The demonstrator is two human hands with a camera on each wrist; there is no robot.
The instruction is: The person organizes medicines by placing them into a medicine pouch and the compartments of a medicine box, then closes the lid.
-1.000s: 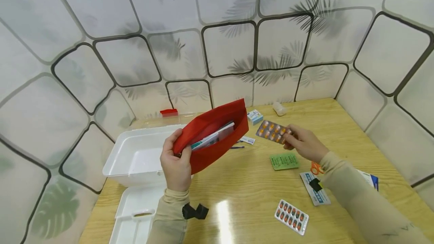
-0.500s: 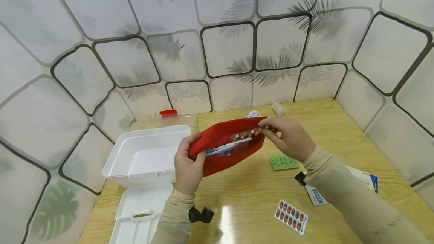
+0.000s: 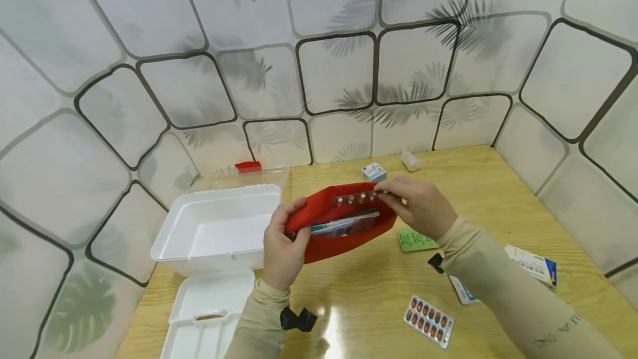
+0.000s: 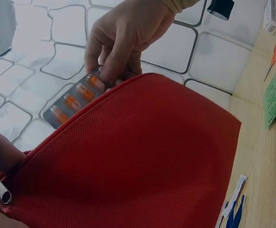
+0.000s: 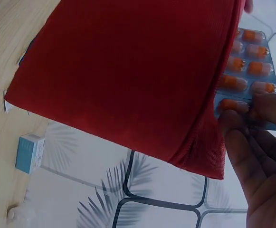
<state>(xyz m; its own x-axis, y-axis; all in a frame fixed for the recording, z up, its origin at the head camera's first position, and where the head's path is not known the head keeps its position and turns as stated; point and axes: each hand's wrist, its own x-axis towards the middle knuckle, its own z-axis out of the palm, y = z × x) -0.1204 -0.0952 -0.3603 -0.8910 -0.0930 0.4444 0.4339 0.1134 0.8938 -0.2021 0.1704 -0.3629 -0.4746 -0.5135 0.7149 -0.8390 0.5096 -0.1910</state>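
My left hand [image 3: 286,249] grips one end of a red zippered pouch [image 4: 142,142], near its metal zipper pull [image 4: 1,190]. The pouch gapes upward, and flat white and teal packets [image 3: 344,225] stand inside it. With thumb and fingers my right hand [image 3: 421,204] pinches a blister pack of orange and white capsules [image 5: 259,66] by one end. This pack lies at the pouch's mouth, along the far inner wall; the right wrist view shows part of it still above the zipper edge. Its lower part is hidden by the red cloth.
A white plastic box [image 3: 214,226] and its tray [image 3: 206,314] stand at left. Around the right side lie a green blister card [image 3: 416,240], a capsule blister pack [image 3: 428,320], a blue-white carton [image 3: 533,265], orange scissors [image 4: 275,54], a small box [image 3: 374,172] and a whitish bottle [image 3: 410,160].
My right hand has carried the capsule blister pack leftward from over the table into the pouch's mouth. The left hand and pouch have shifted right and slightly down.
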